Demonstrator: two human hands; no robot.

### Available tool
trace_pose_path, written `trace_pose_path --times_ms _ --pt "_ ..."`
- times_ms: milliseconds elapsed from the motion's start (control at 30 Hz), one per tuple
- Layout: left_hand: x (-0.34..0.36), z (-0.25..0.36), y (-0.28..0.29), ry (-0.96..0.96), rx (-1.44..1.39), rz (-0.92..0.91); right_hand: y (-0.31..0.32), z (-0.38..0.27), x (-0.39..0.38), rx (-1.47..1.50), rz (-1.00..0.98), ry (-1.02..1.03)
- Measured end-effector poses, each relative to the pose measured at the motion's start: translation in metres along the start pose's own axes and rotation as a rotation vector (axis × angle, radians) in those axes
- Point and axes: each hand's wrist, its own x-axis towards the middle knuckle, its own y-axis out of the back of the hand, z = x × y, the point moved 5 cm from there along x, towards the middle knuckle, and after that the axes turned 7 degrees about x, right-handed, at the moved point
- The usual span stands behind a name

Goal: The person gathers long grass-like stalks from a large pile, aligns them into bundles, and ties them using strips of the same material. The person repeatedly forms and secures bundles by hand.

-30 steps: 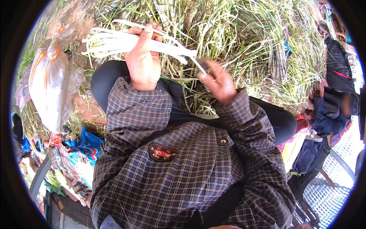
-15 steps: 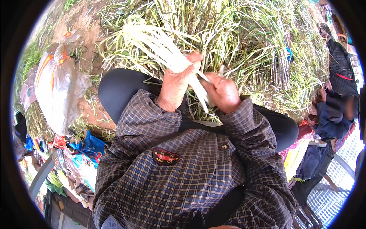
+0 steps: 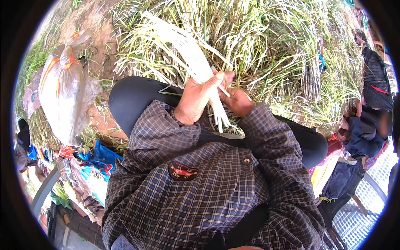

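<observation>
A bundle of long, pale green stalks (image 3: 183, 46) is gripped in my left hand (image 3: 193, 98), its thumb across it. The leafy-looking end slants up to the far left; the cut-looking ends hang below the hand, toward my lap. My right hand (image 3: 238, 102) is close beside the left one, fingers curled on a thin pale stalk (image 3: 224, 91) next to the bundle. The right fingertips are partly hidden. Beyond both hands lies a broad heap of similar green stalks (image 3: 258, 46).
My bent knees in black (image 3: 133, 100) flank the hands. To the left stands a tied clear plastic bag (image 3: 62, 96) on bare soil, with a blue bag (image 3: 102, 158) nearer. Another person in dark clothes (image 3: 366, 129) sits at the right, beside the heap.
My right hand has drawn in toward the left and turned, fingers now near the left thumb. The bundle tilts more steeply, and its lower ends have shifted slightly.
</observation>
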Motion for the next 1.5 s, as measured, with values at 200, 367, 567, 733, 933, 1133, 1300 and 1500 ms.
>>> trace_pose_path --times_ms 200,367,567,733,933,1133,1300,1500 --pt "-0.004 0.048 0.027 -0.163 0.305 0.372 0.098 0.067 0.018 -0.692 0.529 -0.279" --pt "-0.019 0.108 0.038 -0.440 -0.141 0.005 0.179 0.139 -0.035 1.151 1.518 -0.457" --pt "-0.046 0.180 0.095 -0.765 -0.580 0.025 0.195 0.165 -0.063 1.049 1.822 -0.405" --pt "-0.036 0.162 0.095 -0.549 -0.664 -0.020 0.168 0.078 -0.043 0.297 1.551 -0.197" --pt "-0.010 0.114 0.058 -0.316 -0.649 -0.027 0.088 0.004 0.038 0.128 0.777 -0.083" --pt "-0.002 0.092 0.043 -0.221 -0.318 0.212 0.045 0.030 0.094 0.132 0.486 -0.467" --pt "0.001 0.092 0.041 -0.257 -0.246 0.250 0.052 0.038 0.077 0.108 0.591 -0.293" --pt "-0.001 0.091 0.036 -0.224 -0.292 0.201 0.158 0.026 -0.016 0.969 1.210 0.291"
